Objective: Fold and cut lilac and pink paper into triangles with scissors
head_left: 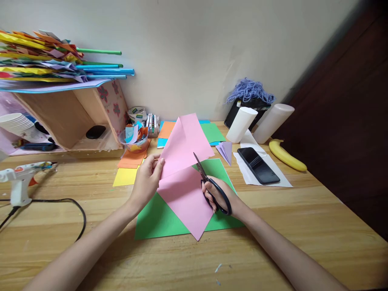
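Note:
My left hand (149, 178) pinches the left edge of a pink paper sheet (188, 141), which is raised off the table and tilted. A pair of scissors (204, 173) with black handles is gripped in my right hand (222, 192), its blades pointing up and left at the lower edge of that sheet. Below lies a second pink piece (190, 202), one corner pointing toward me; its upper edge meets the raised sheet near my left fingers, and I cannot tell whether they are joined there. Both are over a green sheet (160, 220) lying flat on the table.
At left are a glue gun (20, 182) with its cord and a box shelf (112, 101) topped with paper flowers (39, 56). A tub of paper scraps (135, 139) stands behind my left hand. To the right lie a phone (257, 165), a banana (286, 155) and paper rolls (241, 123).

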